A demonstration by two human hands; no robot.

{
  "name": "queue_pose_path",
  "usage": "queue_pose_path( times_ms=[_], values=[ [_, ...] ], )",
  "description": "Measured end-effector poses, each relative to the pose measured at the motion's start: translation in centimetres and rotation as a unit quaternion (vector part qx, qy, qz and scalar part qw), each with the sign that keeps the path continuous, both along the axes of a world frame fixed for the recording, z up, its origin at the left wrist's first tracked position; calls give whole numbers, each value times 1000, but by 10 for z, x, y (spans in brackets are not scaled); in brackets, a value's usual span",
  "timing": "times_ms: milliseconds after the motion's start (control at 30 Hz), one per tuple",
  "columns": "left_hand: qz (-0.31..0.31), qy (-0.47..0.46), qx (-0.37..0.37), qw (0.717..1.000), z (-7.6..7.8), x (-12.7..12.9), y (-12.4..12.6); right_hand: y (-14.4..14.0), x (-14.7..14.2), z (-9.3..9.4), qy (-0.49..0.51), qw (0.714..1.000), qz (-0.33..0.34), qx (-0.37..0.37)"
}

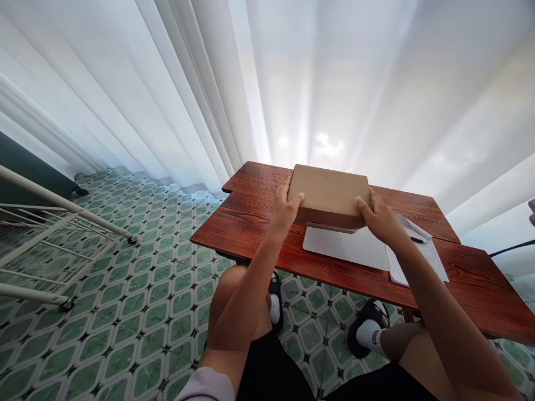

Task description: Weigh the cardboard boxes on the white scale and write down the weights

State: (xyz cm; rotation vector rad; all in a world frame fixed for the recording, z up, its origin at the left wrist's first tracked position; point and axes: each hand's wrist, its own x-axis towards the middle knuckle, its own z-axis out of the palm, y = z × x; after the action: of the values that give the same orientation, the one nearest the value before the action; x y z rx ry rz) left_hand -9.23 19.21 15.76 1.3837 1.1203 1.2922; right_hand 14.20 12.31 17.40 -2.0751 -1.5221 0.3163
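A brown cardboard box [330, 189] is held between my two hands over the wooden table. My left hand [286, 205] grips its left end, with the thumb on the near edge and the fingers round the side. On the right end, my right hand [378, 216] holds it the same way. The box appears raised and tilted a little, its lid closed. Below it lies a flat, light grey panel like a closed laptop [346, 248], partly hidden by the box.
An open notebook [434, 259] with a black pen [418, 240] lies right of the grey panel on the reddish wooden table [246, 217]. White curtains [334, 83] hang behind. A white wheeled rack [62, 239] stands on the green tiled floor [167, 267] at the left.
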Motion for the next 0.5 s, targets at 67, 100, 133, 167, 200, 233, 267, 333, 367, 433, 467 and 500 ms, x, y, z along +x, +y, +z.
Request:
queue_pose_path(
  times_ms=[67,100,133,167,200,233,267,333,367,433,467,500],
  values=[
    [22,6,7,1000,-1,-12,7,10,-12,2,1,1000,12,-1],
    [28,8,10,1000,-1,-18,10,15,-17,3,5,1000,21,-1],
    [32,9,12,999,-1,-24,13,20,-23,3,12,999,30,0],
    [35,10,13,999,0,-30,16,25,-29,3,20,999,40,1],
    [41,12,14,999,0,-36,18,29,-34,3,29,998,49,4],
    [48,14,14,999,1,-42,21,34,-39,2,39,997,61,7],
    [56,16,14,998,1,-48,22,38,-44,1,48,996,72,9],
    [74,18,14,997,1,-58,26,47,-53,-2,60,994,91,16],
    [82,17,13,996,1,-63,28,51,-57,-3,64,993,98,17],
    [95,14,10,995,-1,-73,32,59,-66,-6,65,992,105,16],
    [101,12,9,995,-2,-77,35,63,-71,-7,63,992,105,13],
    [106,11,6,994,-3,-82,37,66,-75,-8,61,992,107,10]
  ],
)
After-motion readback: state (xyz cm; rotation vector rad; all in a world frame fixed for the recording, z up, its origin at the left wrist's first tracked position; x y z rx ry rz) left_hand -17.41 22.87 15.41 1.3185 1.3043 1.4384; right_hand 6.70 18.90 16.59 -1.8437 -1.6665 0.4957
